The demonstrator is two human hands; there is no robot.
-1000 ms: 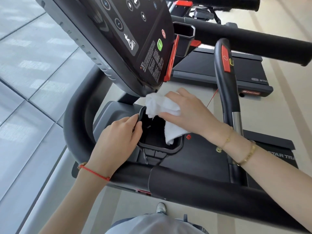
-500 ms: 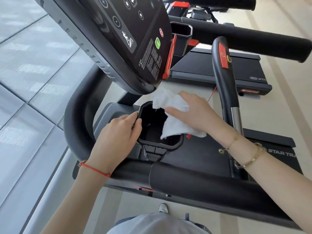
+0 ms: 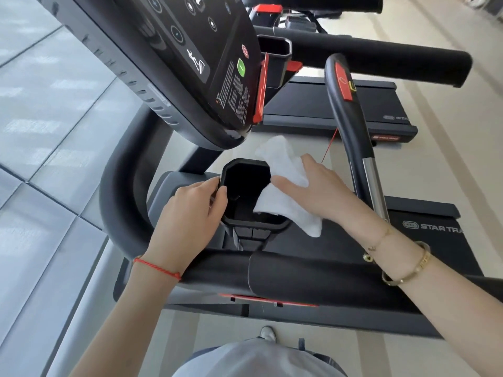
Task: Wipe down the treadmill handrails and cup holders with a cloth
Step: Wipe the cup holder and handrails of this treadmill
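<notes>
A black cup holder sits below the treadmill console, its dark hollow showing. My left hand grips its left rim, thumb and fingers curled over the edge. My right hand holds a white cloth against the holder's right rim; the cloth drapes over that edge and sticks up behind my fingers. The padded black handrail runs across in front of me, curving up on the left.
The tilted console overhangs the cup holder closely. An upright grip with a red button stands just right of my right hand. The running belt lies beyond. A second treadmill's handrail crosses at the back. Tiled floor lies to the left.
My right hand has drawn the cloth up out of the cup holder's hollow and over to its right rim. My left hand has kept its grip on the left rim.
</notes>
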